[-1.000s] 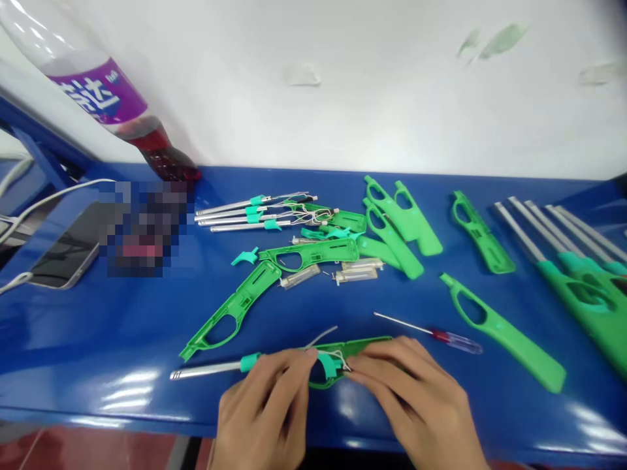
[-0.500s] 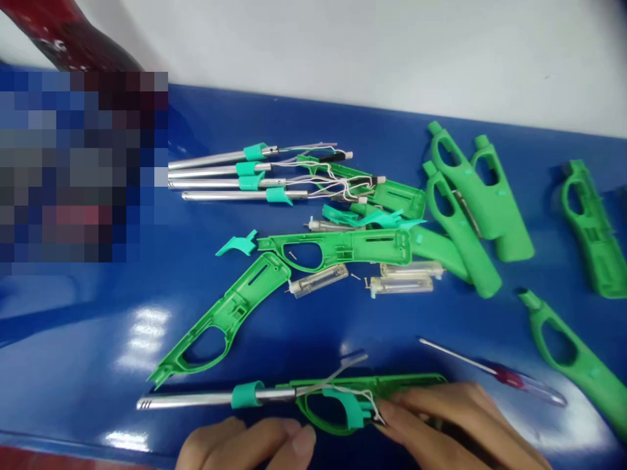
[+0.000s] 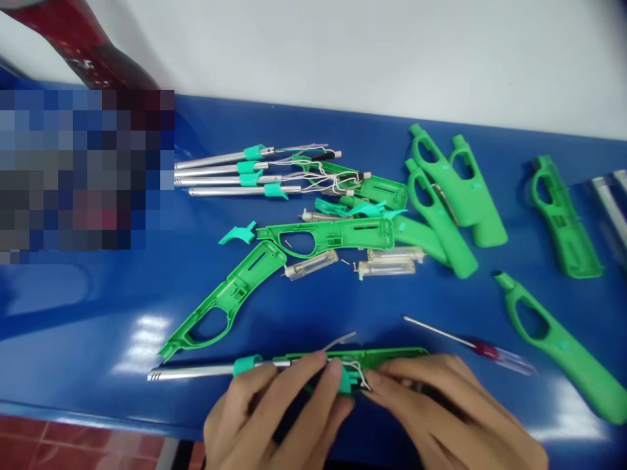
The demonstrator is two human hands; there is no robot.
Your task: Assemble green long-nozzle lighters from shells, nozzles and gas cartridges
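My left hand [image 3: 274, 414] pinched the teal trigger [image 3: 347, 381], my right hand [image 3: 443, 408] the white wires [image 3: 362, 372]; the metal tube [image 3: 196, 372] lay crosswise, pointing left, four similar tubes [image 3: 272, 180] behind.

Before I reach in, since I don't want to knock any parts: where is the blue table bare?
Bare between the clear tanks and the screwdriver, and left of the angled green half-shell. Crowded at the upper metal tubes and around the left hand and right hand.
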